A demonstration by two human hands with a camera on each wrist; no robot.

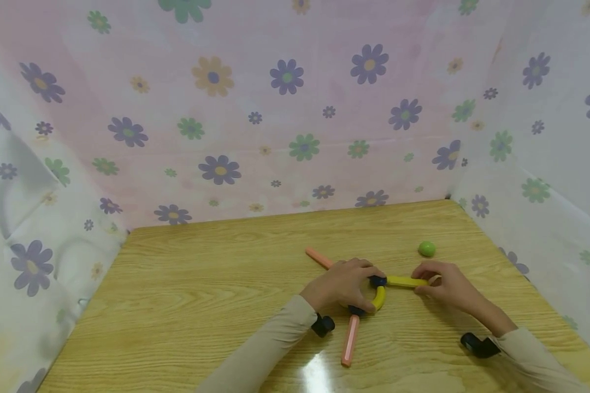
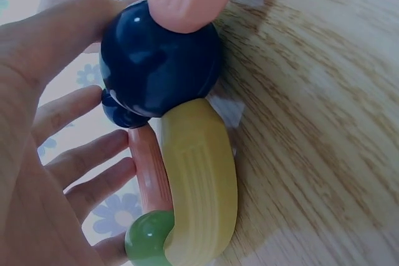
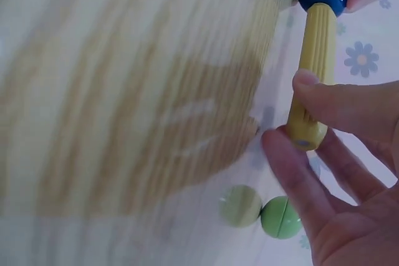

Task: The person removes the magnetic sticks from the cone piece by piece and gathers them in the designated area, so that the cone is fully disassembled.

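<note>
**No readable writing showing**

Nothing legible is appearing in any view: no words, numbers, labels or brand marks are showing on the rods, balls, table or flowered cloth. The cloth is carrying only a printed flower pattern.

A small screened-off play or test corner, not a furnished room. A wood-grain bench (image 1: 201, 284) is boxed in on three sides by pale cloth (image 1: 255, 109) printed with purple, green and orange flowers. Bright plastic toy rods (image 1: 350, 339) and a green ball (image 1: 426, 249) lie on it.
</note>
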